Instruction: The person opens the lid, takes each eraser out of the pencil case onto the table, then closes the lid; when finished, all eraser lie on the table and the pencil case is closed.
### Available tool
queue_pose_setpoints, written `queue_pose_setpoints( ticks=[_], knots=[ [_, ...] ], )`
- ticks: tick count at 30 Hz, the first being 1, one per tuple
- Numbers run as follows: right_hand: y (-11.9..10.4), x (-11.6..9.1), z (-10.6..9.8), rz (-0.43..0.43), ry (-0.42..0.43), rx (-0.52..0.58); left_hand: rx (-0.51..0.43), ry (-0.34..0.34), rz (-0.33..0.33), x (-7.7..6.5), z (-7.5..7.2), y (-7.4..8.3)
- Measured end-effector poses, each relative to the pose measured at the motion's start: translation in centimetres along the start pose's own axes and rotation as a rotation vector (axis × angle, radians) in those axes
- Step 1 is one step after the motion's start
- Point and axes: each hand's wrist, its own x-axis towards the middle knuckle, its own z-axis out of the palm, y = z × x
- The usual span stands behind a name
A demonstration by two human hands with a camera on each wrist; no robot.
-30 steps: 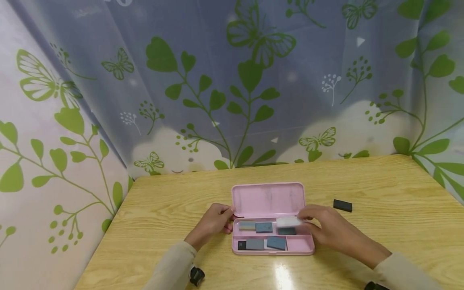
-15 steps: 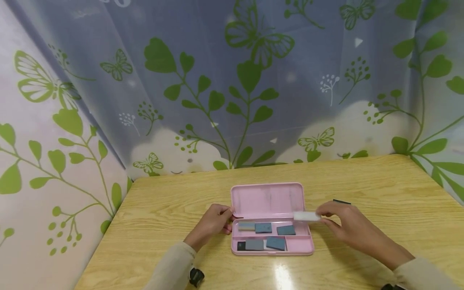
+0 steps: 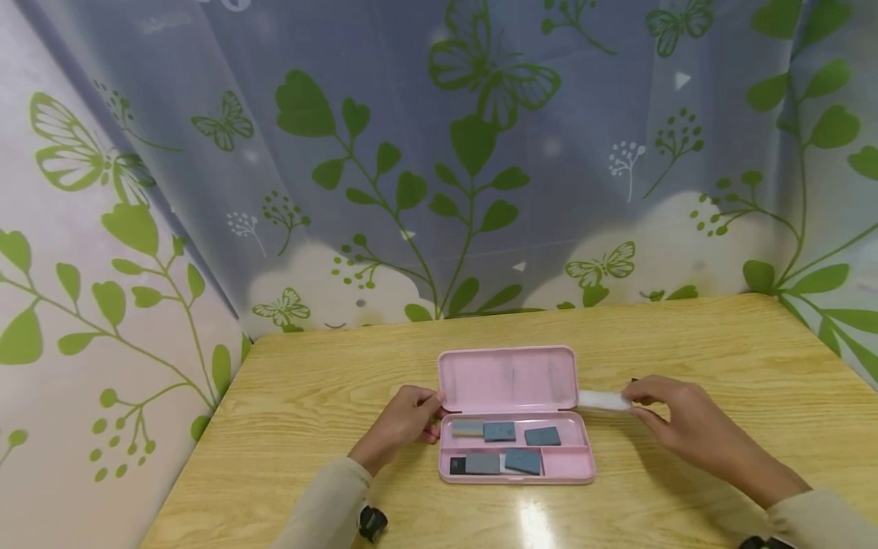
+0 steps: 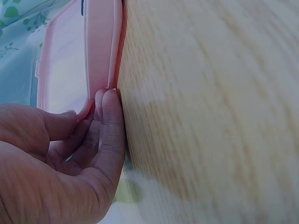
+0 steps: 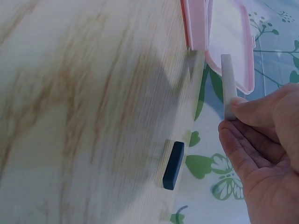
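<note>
A pink pencil case (image 3: 568, 465) lies open on the table, its lid (image 3: 507, 377) tilted back. At its left side my left hand (image 3: 406, 418) grips the hinge corner, thumb on the lid edge and fingers against the base, as the left wrist view shows. My right hand (image 3: 696, 423), right of the case, pinches one end of a white eraser (image 3: 604, 400) between thumb and fingers. That eraser (image 5: 228, 84) is held above the table. Inside the case are several blue-grey blocks (image 3: 542, 436), a striped block (image 3: 467, 428) and a small black piece (image 3: 457, 465).
A black block (image 5: 174, 165) lies on the wooden table (image 3: 329, 374) near the right hand, mostly hidden behind it in the head view. A curtain (image 3: 384, 229) printed with leaves and butterflies stands along the table's back and sides.
My right hand has carried the white eraser out from above the case's upper compartment to the right, uncovering a blue-grey block. The left hand has stayed at the case's corner.
</note>
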Motion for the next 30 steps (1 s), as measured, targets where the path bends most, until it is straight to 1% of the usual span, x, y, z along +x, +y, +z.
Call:
queue_pose_setpoints(
  ticks=[6,13,17,19,26,30],
  knots=[
    [0.6,-0.4,-0.3,0.009,0.006,-0.011,0.008,-0.001,-0.014,0.1,0.1,0.0],
    [1.2,-0.9,-0.6,0.082,-0.035,-0.051,-0.024,-0.009,0.033,0.0,0.1,-0.2],
    [1.7,-1.2,-0.5,0.109,-0.05,-0.07,-0.024,-0.008,0.035,-0.2,0.1,-0.1],
    [1.9,-1.3,-0.5,0.117,-0.054,-0.072,-0.022,-0.01,0.035,-0.2,0.1,0.0],
    [2.8,-1.7,-0.3,0.103,-0.071,-0.081,-0.023,-0.009,0.032,-0.2,0.1,0.1],
    [2.9,-1.7,-0.5,0.12,-0.095,-0.084,-0.022,-0.006,0.033,-0.2,0.0,0.1]
  ],
)
